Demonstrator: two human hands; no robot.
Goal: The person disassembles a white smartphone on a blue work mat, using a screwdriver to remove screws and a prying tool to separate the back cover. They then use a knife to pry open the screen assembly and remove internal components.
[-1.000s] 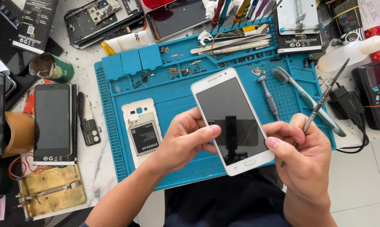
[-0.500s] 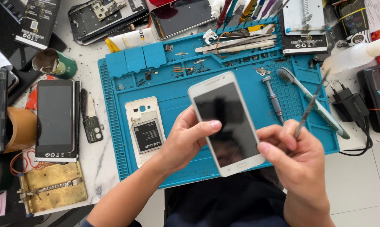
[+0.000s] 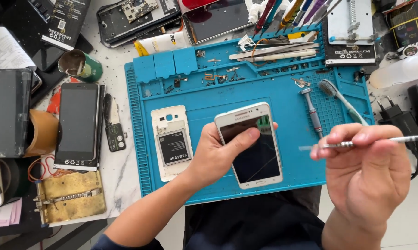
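Head cam looks straight down (close) at blue mat (image 3: pixel 292 162)

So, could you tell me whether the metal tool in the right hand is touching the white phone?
Apart. The head view shows the metal tool pinched in the right hand, its tip hanging over bare blue mat, right of the white phone.

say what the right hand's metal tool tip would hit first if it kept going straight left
Probably the white phone held in the left hand. The right hand points the thin tool leftward at its edge, though depth is unclear.
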